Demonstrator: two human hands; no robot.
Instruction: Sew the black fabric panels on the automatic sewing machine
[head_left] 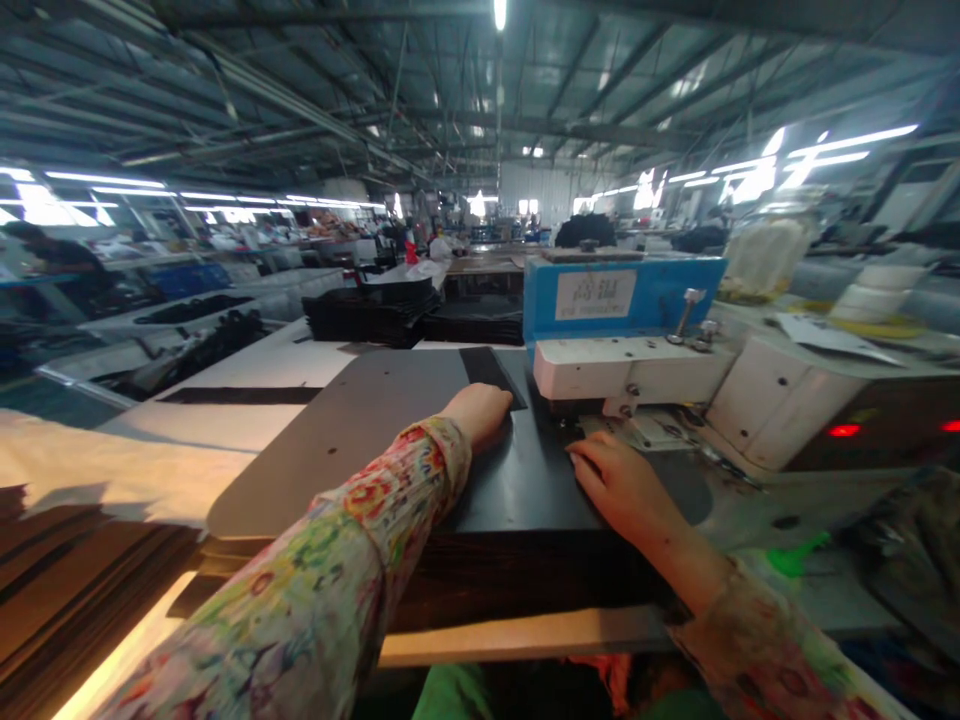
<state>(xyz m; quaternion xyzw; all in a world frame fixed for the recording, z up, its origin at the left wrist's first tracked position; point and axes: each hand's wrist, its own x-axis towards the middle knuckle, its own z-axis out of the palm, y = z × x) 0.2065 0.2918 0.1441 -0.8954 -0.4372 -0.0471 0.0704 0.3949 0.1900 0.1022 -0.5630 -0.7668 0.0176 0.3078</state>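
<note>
My left hand [484,415] is closed, its fingers curled over the near end of a black fabric strip [480,367]. The strip lies on the smooth grey metal plate [390,410]. Close to the front of the sewing machine [630,370], my right hand [619,480] reaches in from the right with thumb and fingers drawn together at the plate. Whatever may be between those fingertips is too small or hidden to make out. The machine's clamp area [645,430] sits just beyond the right fingers.
Behind the plate rise stacks of black pieces [367,312]. A blue panel [622,290] stands on the machine. Brown sheets [67,580] are piled at the lower left. White thread cones [874,300] stand at the right. A co-worker [56,255] is far left.
</note>
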